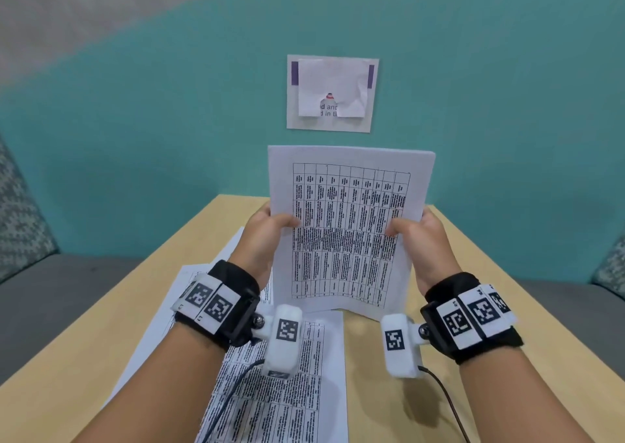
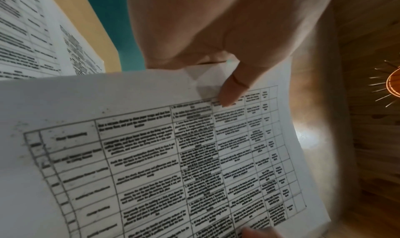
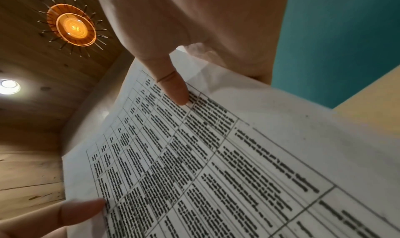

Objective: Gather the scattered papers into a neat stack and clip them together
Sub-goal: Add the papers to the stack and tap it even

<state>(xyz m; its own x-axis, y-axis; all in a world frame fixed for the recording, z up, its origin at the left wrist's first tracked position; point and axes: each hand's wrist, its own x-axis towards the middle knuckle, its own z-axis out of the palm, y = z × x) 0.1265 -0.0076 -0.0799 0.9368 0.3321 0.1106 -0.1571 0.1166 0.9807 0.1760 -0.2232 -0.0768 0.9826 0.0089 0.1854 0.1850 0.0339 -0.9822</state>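
I hold a white sheaf of papers [image 1: 348, 226] printed with a table upright, its lower edge resting on the wooden table [image 1: 473, 290]. My left hand [image 1: 267, 229] pinches its left edge, thumb on the printed face. My right hand [image 1: 419, 231] pinches the right edge the same way. The left wrist view shows the left hand's thumb [image 2: 233, 87] pressed on the papers [image 2: 173, 156]. The right wrist view shows my right thumb [image 3: 173, 86] on the papers [image 3: 238, 156], and the left hand's thumb at the far edge. More printed papers [image 1: 284, 392] lie flat on the table under my left forearm. No clip is in view.
A teal wall [image 1: 169, 138] stands behind the table with a paper notice [image 1: 333, 92] fixed to it. Grey seating [image 1: 50, 293] flanks the table on both sides. Cables run from both wrist cameras towards me.
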